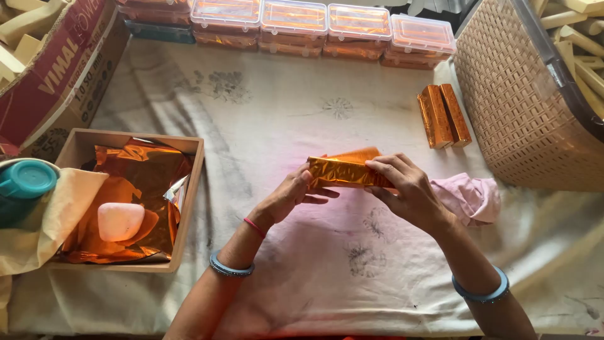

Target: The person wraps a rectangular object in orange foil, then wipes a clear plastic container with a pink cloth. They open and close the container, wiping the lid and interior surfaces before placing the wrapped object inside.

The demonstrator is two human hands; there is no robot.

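Head view, looking straight down: both hands are on one orange foil-wrapped bar (343, 171), held just above the cloth-covered surface (296, 113), pretty much dead centre. The left hand (290, 194) pinches the bar's left end, thumb tucked under and fingers (314, 194) curled in beneath the foil. The right hand (408, 189) grips the right end, its fingers (382, 169) pressed together flat over the top of the foil.

Taking the bar as the landmark:

- Up and to the right of it, two finished foil bars (443, 116) lie side by side, touching each other, well apart from the hands.
- Just right of it, behind the right hand, there's one crumpled pink cloth (470, 196).
- Far right is one woven plastic basket (522, 107) with pale wooden sticks in it, too many to count.
- Well to the left sits one shallow wooden tray (189, 208) with loose orange foil sheets (141, 173) and one pale, rounded block (119, 220) lying on top of them.
- Left of the tray, one teal cup (24, 181), partly wrapped in yellowish cloth.
- Along the far edge above the bar is a row of clear lidded boxes (327, 28); I count four clearly, more run off to the left.

Each wrist has one blue bangle.
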